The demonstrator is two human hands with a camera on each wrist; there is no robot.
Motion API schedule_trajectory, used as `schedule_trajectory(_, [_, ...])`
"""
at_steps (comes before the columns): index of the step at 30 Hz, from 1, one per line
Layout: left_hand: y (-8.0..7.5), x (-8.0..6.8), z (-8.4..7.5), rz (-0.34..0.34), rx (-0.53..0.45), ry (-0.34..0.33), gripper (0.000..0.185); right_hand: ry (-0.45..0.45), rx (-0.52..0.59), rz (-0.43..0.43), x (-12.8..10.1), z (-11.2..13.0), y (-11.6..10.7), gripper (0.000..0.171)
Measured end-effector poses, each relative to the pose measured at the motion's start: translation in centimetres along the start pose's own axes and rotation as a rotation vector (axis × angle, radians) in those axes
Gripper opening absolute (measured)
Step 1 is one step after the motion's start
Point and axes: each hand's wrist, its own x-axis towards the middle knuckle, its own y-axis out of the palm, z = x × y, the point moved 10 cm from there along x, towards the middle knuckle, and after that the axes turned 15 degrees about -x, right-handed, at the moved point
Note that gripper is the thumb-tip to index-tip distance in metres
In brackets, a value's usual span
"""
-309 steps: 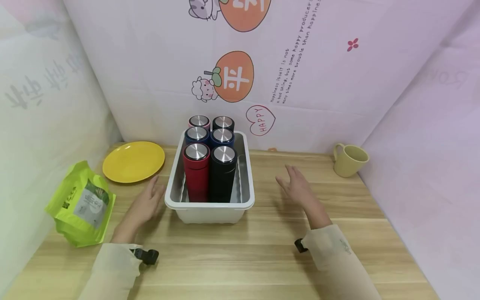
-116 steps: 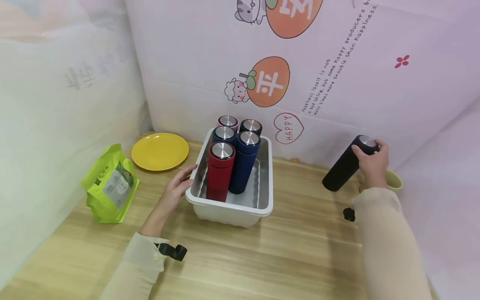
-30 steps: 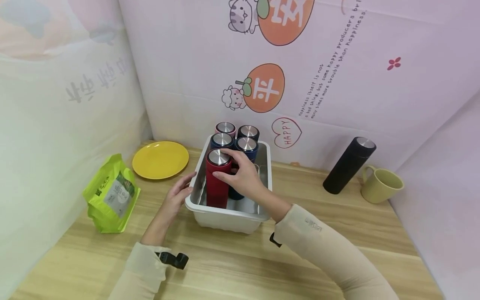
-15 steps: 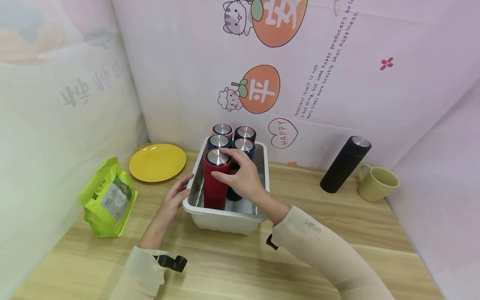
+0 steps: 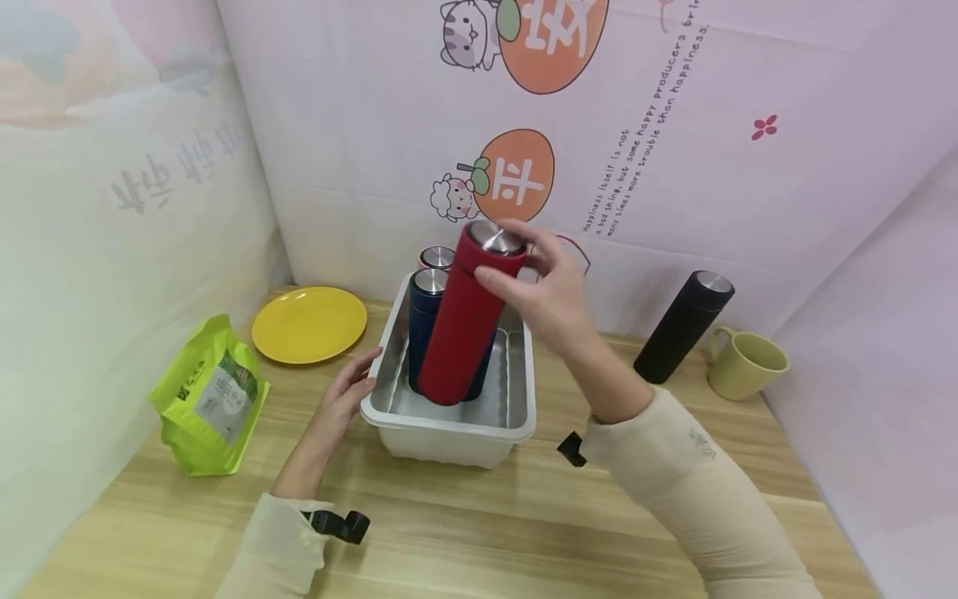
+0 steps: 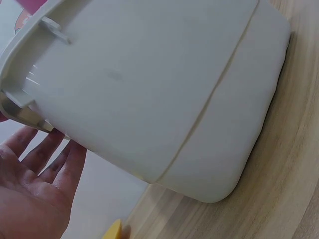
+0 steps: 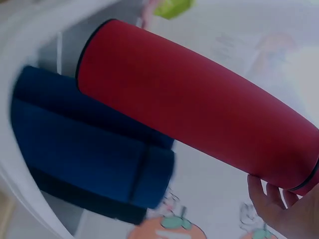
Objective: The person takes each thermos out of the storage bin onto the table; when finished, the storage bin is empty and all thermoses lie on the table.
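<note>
**Right hand held a red flask tilted above the white tub**

Fingers and thumb of the right hand (image 5: 550, 291) were curled round the cap end of the red flask (image 5: 467, 320), gripping it just below its steel lid. That flask was tilted, top leaning to the right, with its base low over the inside of the white tub (image 5: 449, 416); whether the base touched the tub floor could not be told from the head view. In the right wrist view the red flask (image 7: 199, 104) ran slantwise across the frame with fingertips (image 7: 269, 201) at its capped end, and a blue flask (image 7: 84, 144) lay behind it inside the tub.

The left hand (image 5: 340, 399) rested flat against the left outer wall of the tub, fingers straight and relaxed, gripping nothing. The left wrist view showed the open palm and straight fingers (image 6: 47, 162) just beneath the tub rim (image 6: 20, 107), beside the smooth white wall.

Inside the tub, behind the red flask, stood a blue flask (image 5: 425, 320) with a steel lid, and farther back a pink flask (image 5: 437, 257) of which only the top showed. A black flask (image 5: 681, 329) stood on the wooden table (image 5: 479, 516) well to the right of the tub, just beside a pale yellow mug (image 5: 744, 374). A yellow plate (image 5: 308, 323) lay to the left of the tub, and a green pouch (image 5: 205, 399) lay nearer the front left.
</note>
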Motion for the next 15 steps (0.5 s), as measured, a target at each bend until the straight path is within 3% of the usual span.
schedule_trajectory(6, [0.1,0.0,-0.2,0.007,-0.008,-0.006,0.047,0.101,0.067,-0.081,0.9,1.0,-5.2,0.052])
schedule_trajectory(10, [0.2,0.0,-0.2,0.017,-0.016,0.000,0.047,0.101,0.145,-0.163,1.1,1.1,-8.7,0.050])
schedule_trajectory(15, [0.2,0.0,-0.1,0.024,-0.028,0.008,0.048,0.122,0.149,-0.255,1.0,-0.6,-12.3,0.053])
